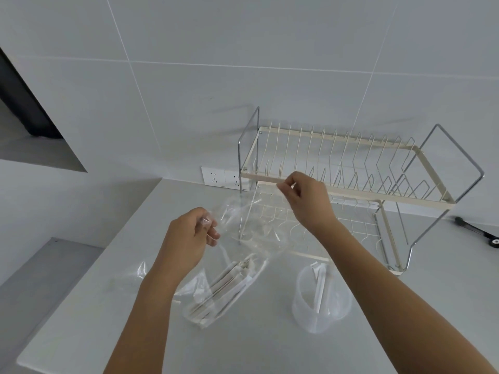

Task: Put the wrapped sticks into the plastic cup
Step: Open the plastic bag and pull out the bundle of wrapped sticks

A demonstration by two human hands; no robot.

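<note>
Both hands pinching clear bag (pixel 243 238) mouth open: left hand (pixel 189 233) & right hand (pixel 305 198). Risk: wrapped sticks (pixel 226 284) spilling onto bench (pixel 256 346), missing plastic cup (pixel 321 300).

Head-worn wide-angle view, close above the worktop (pixel 270 346).
It faces forward and down toward the tiled wall (pixel 243 49).

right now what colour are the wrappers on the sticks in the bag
White paper wrappers on the wrapped sticks, seen through the clear bag in the head view.
</note>
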